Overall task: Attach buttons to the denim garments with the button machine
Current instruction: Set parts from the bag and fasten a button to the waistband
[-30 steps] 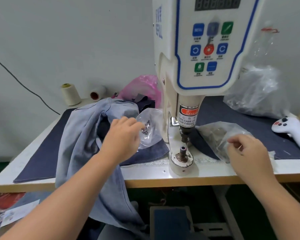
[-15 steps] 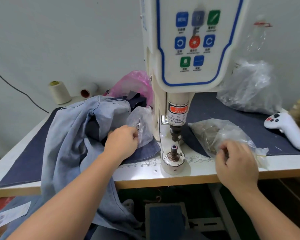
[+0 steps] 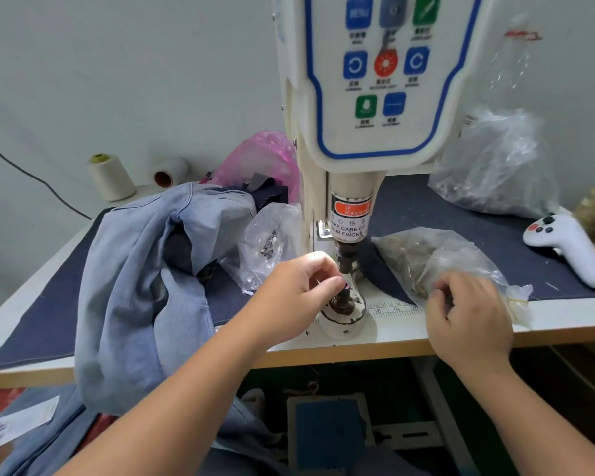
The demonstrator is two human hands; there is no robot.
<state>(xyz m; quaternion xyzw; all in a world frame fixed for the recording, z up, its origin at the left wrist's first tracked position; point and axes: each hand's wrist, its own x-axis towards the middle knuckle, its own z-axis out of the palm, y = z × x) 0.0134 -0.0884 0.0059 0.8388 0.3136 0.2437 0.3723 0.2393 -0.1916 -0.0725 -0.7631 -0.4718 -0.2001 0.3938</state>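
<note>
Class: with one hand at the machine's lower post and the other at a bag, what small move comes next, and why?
Probably seat the part and withdraw the left hand: its fingertips sit at the lower die, under the punch.

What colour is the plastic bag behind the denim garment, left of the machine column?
Translucent pink bag, clearest in the head view.

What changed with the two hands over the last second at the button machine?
The left hand left the small clear bag and moved right to the machine's lower die, fingertips pinched there; what they hold is too small to tell. The right hand stayed at the bag of buttons, fingers curled at its opening. The denim garment did not move.
</note>
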